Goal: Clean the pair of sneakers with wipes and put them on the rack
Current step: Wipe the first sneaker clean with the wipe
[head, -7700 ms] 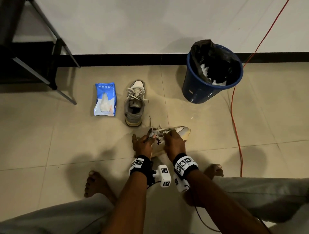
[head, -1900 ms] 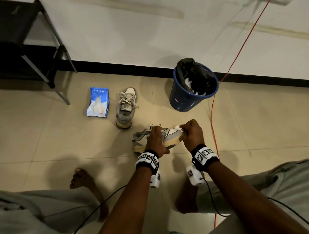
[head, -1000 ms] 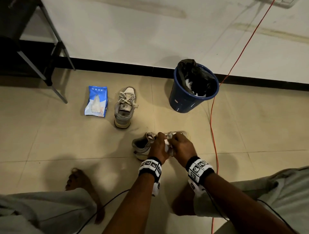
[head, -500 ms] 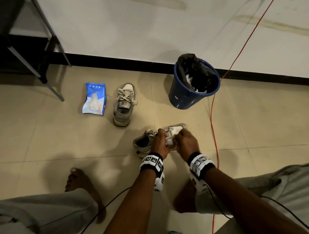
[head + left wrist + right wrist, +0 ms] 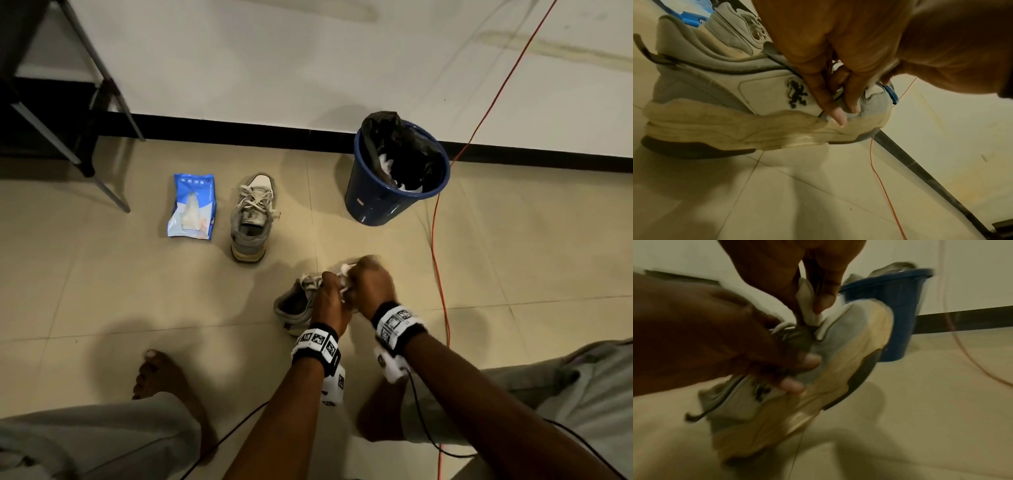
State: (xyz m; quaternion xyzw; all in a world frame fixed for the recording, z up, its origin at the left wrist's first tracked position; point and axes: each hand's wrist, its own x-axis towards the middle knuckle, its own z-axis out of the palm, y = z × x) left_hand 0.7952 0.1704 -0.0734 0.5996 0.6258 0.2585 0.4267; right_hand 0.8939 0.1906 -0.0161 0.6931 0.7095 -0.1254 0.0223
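Steadying the worn grey-and-white lace-up sneaker (image 5: pixel 298 305) on the floor with left hand (image 5: pixel 329 301) grasping its laced midfoot, toe pointing beyond the fingers; rubbing the toe box just ahead with right hand (image 5: pixel 371 287) pinching a crumpled white wet wipe (image 5: pixel 807 305), right hand nearer the toe

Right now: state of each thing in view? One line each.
Held sneaker: on the floor, steadied at the laces by the left hand.
Wipe: pinched in the right hand, against the sneaker's toe end.
Second sneaker: upright on the floor, untouched.
Wipes pack: flat on the floor, left of the second sneaker.
Bin: upright, lined, white wipes inside.
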